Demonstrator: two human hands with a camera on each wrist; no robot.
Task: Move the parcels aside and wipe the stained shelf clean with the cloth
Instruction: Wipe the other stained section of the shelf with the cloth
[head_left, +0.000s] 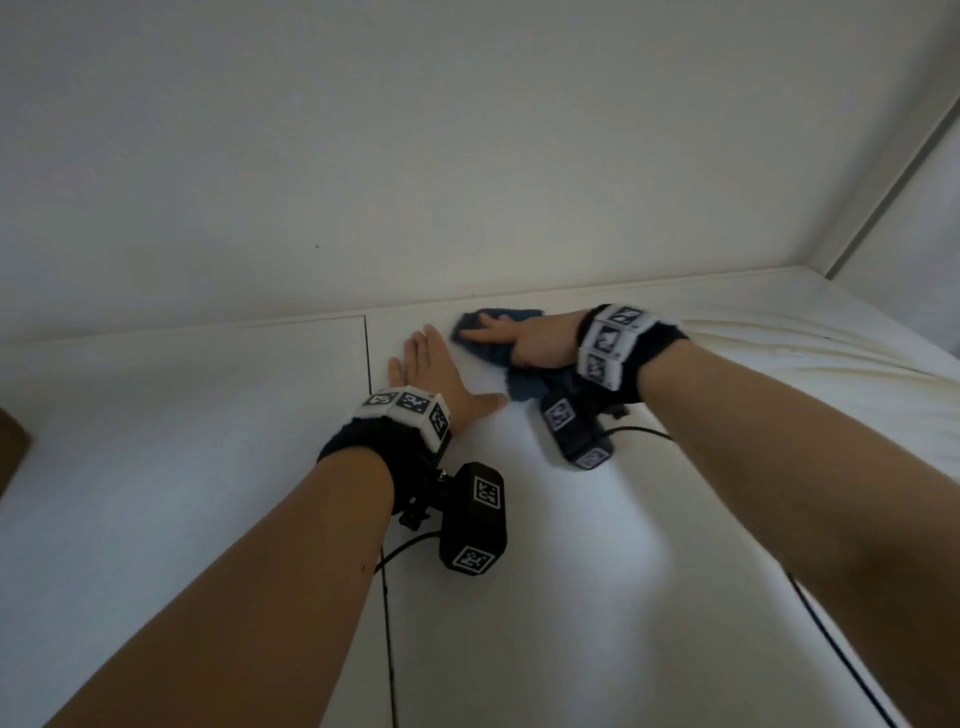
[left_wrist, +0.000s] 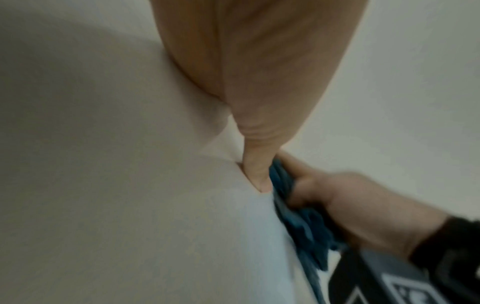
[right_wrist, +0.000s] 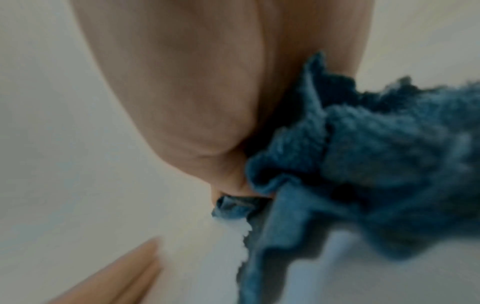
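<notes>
On the shelf (head_left: 597, 519), left hand (head_left: 431, 374) flat; right hand (head_left: 524, 343) presses cloth (head_left: 498, 358), fingers straight.

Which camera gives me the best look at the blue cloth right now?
The right wrist view: the cloth fills the frame, its bunched folds showing. The head view shows it small under the right hand on the shelf. The left wrist view shows a blurred edge.

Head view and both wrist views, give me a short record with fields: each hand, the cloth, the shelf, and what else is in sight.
left hand: flat, fingers straight, palm down on the shelf
right hand: presses the cloth, fingers extended over it
cloth: blue, crumpled, under the right hand near the back wall
shelf: white; no stain discernible
other: brown corner at left edge, unidentifiable; pale bag-like object at right
</notes>
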